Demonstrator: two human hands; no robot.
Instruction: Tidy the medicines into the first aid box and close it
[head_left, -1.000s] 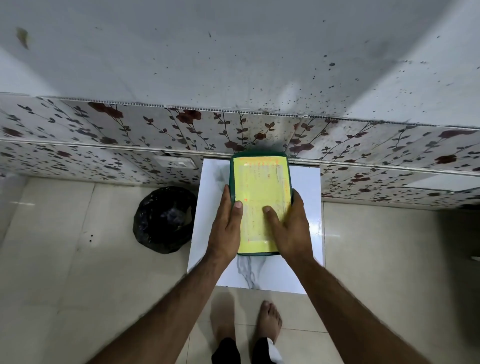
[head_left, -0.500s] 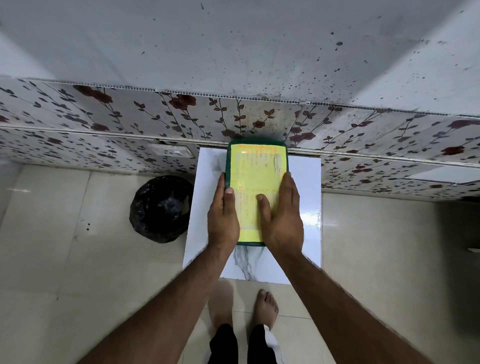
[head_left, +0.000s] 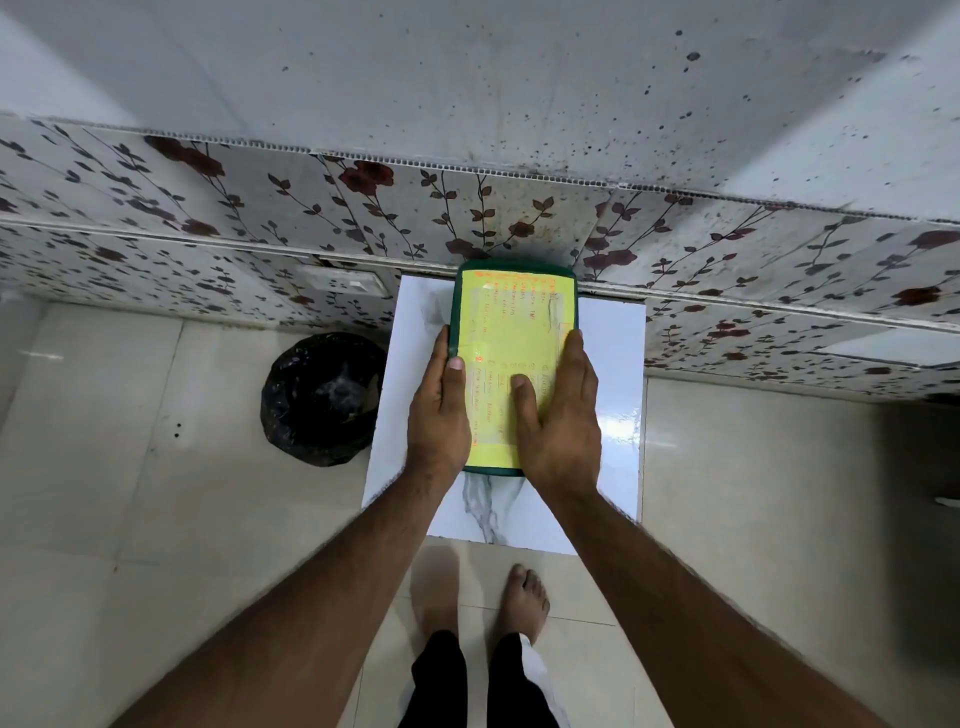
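Both the left hand (head_left: 440, 415) and right hand (head_left: 558, 415) lie flat (fingers spread) atop the closed first aid box (head_left: 514, 317)

I see a dim, evenly lit indoor view with soft focus throughout. Just right of my right grip (head_left: 558, 410), a bright glare patch shines on the glossy white table (head_left: 613, 364). The yellow label between both grips is overexposed, its print blurred. Wide-angle distortion bends the wall (head_left: 467, 104) lines towards the edges.
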